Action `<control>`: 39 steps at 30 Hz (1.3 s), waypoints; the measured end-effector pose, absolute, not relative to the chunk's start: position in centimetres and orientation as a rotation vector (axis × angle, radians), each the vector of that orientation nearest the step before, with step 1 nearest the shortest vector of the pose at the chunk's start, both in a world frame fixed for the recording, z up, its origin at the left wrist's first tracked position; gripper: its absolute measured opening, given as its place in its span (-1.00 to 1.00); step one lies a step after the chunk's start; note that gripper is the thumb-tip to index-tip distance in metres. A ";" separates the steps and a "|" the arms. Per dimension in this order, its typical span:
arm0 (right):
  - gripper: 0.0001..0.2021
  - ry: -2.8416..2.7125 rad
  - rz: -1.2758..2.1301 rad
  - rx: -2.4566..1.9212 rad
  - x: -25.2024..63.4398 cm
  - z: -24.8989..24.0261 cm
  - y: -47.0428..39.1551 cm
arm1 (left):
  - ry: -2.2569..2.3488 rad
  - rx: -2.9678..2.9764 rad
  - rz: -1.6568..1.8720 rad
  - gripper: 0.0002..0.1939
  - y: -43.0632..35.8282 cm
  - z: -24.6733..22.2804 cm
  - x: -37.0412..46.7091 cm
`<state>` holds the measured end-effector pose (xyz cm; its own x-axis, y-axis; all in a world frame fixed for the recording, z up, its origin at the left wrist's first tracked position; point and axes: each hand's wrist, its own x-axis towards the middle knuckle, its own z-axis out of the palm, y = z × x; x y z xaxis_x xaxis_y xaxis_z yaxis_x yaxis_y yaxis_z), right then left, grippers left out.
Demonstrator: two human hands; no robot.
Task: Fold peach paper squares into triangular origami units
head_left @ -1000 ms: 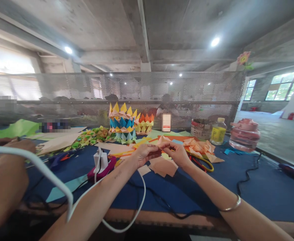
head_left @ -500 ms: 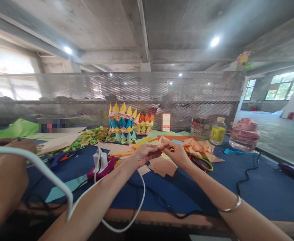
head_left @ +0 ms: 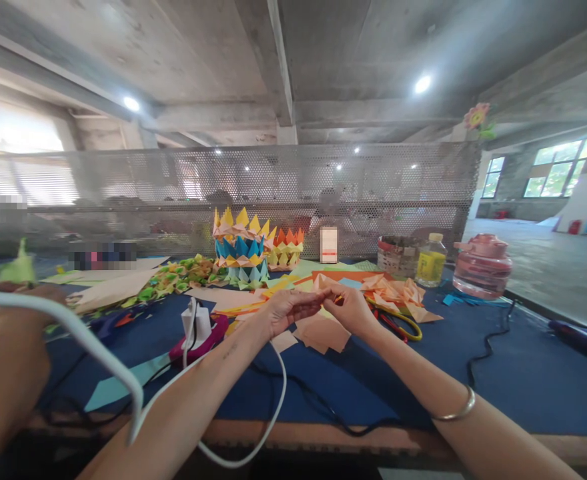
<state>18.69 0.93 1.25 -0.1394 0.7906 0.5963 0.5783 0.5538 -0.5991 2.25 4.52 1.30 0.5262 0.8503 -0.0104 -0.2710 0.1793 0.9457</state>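
Observation:
My left hand [head_left: 293, 311] and my right hand [head_left: 346, 304] meet over the middle of the blue table, fingertips pinched together on a small piece of peach paper [head_left: 325, 283]. Most of that piece is hidden by the fingers. Below them lie flat peach paper pieces [head_left: 322, 333]. Folded orange paper [head_left: 398, 291] is heaped to the right of my right hand, with yellow-handled scissors [head_left: 407, 327] beside it. Behind my left hand stand a tall crown-like stack of folded paper [head_left: 241, 250] and a smaller one [head_left: 287, 251].
A white cable [head_left: 279, 400] loops under my left forearm. A purple power strip [head_left: 218, 335] with a white plug, a yellow bottle [head_left: 430, 262] and a pink jug [head_left: 483, 268] stand on the table. Another person's arm [head_left: 11, 360] is at the left, near green paper [head_left: 17, 267].
The view has shifted slightly, and the other person's green paper has changed from widely spread to a narrow, crumpled shape. My hands stay joined in nearly the same pose.

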 end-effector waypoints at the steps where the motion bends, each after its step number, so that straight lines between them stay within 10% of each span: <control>1: -0.80 -1.838 0.263 -1.122 18.6 1.3 0.8 | 0.644 1.124 0.871 -0.81 4.6 1.2 2.3; 39: -0.49 -1.475 0.700 -1.056 18.3 1.2 1.2 | 0.764 1.244 1.022 -0.74 3.2 2.1 2.8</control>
<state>18.26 1.22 1.21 0.0374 0.8976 0.4391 0.2274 0.4203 -0.8784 2.81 3.25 2.07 0.3802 0.9226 0.0649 -0.1990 0.0130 0.9799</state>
